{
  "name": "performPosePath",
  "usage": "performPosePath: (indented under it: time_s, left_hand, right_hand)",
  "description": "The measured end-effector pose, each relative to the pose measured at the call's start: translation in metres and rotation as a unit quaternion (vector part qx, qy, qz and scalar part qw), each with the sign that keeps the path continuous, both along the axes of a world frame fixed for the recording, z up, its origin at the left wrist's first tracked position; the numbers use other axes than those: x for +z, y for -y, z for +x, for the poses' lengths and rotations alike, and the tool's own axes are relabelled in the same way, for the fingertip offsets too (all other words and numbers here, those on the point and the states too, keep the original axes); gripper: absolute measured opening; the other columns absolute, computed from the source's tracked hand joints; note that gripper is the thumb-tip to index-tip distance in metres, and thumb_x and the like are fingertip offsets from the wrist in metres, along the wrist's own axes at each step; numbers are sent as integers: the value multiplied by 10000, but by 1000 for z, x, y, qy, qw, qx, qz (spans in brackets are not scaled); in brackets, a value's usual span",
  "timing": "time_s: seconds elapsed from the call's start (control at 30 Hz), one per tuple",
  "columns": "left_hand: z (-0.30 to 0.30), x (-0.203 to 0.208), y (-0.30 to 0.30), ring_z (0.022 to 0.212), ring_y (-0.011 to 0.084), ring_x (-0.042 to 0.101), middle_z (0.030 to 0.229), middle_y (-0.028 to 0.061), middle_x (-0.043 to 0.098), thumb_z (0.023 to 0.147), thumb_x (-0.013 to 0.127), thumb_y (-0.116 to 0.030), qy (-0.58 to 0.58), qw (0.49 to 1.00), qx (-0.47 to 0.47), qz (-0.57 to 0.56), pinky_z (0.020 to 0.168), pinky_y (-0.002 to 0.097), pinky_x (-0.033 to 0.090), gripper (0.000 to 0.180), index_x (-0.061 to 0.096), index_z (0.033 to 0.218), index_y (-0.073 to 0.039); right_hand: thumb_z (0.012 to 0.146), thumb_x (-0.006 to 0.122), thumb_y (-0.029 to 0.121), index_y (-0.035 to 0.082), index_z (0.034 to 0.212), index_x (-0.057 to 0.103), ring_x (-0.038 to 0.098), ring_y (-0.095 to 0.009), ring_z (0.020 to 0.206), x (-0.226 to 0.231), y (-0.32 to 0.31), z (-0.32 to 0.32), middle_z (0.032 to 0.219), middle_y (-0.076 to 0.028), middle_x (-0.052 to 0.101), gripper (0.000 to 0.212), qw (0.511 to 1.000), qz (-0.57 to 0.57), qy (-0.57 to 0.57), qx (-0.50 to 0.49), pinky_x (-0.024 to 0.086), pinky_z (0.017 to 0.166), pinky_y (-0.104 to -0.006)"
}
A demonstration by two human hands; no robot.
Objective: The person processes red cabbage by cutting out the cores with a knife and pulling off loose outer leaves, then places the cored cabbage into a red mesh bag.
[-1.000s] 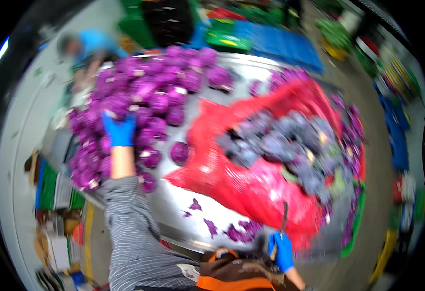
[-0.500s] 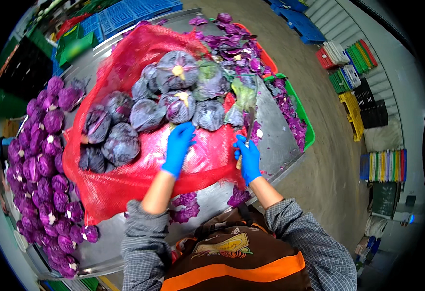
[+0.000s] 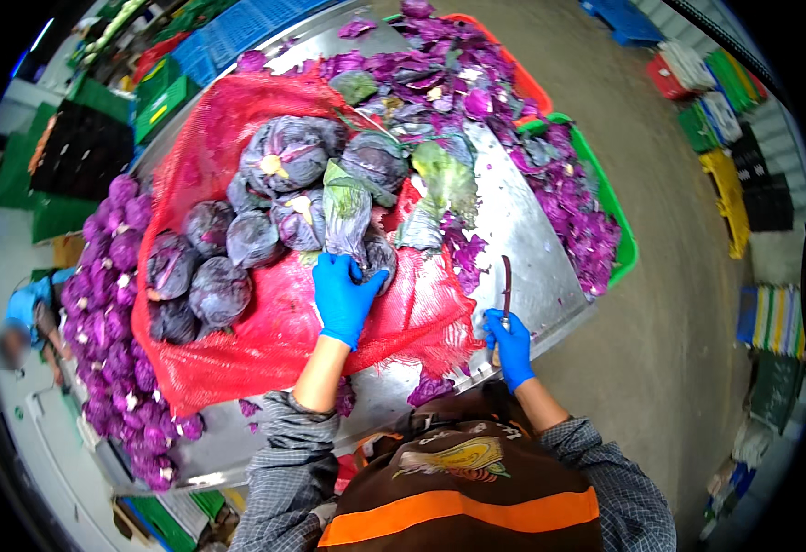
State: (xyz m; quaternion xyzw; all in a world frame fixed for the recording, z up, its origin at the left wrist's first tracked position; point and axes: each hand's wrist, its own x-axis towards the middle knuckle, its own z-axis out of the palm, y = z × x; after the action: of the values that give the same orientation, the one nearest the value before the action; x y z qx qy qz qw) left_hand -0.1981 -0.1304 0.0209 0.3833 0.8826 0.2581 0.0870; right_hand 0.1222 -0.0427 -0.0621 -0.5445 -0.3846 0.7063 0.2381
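Observation:
My left hand (image 3: 344, 299), in a blue glove, closes on a dark red cabbage (image 3: 382, 261) near the front of the heap. The fingers partly cover this head, and a loose outer leaf (image 3: 348, 210) with a green tip stretches away just beyond them. My right hand (image 3: 512, 348), also blue-gloved, grips a knife (image 3: 507, 287) by its handle, blade pointing away from me, over the table's right side. Several untrimmed red cabbages (image 3: 221, 292) lie on an opened red mesh sack (image 3: 283, 354). To their right rests a large green and purple leaf (image 3: 441, 189).
Trimmed bright purple cabbages (image 3: 108, 317) are piled along the left of the metal table (image 3: 550, 308). Purple leaf scraps spill into an orange crate (image 3: 524, 75) and a green crate (image 3: 625, 241). Another person (image 3: 30, 317) in blue is beyond the pile.
My left hand has gone from hovering over the sack to gripping a cabbage. My right hand, with the knife, has moved right, away from the sack. The view has shifted.

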Motion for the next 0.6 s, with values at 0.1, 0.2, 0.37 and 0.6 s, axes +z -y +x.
performPosePath:
  time_s: [0.1,0.2,0.37,0.6]
  left_hand:
    - [-6,2,-2,1045,389,601,1125,218,609,594,952,-467,84,987,126,53,892,465,507,793,601,1126,4]
    - [-40,-43,26,1203,354,585,1323,224,578,560,977,-469,88,991,100,5,1052,434,483,1129,445,1417,39]
    - [-9,-52,-2,1215,273,590,1357,173,595,644,966,-225,325,915,146,188,1071,396,480,931,494,1414,3]
    - [132,-63,-77,1016,178,636,1147,84,650,828,816,-61,562,771,219,203,893,322,548,550,534,1301,-66]
  right_hand:
    - [978,664,114,56,1197,680,586,-67,672,18,-33,-4,901,-30,687,227,997,-2,13,76,472,586,-217]
    - [989,660,145,49,1197,674,590,-67,698,42,-64,-12,910,-29,684,230,982,23,-5,187,480,626,-210]
    - [996,655,166,63,1221,664,600,-72,723,45,-110,4,918,-26,681,248,970,25,-5,242,494,647,-223]
    - [1001,651,172,77,1411,559,535,-46,695,44,-152,9,931,-15,637,431,974,-7,-59,220,447,600,-208]
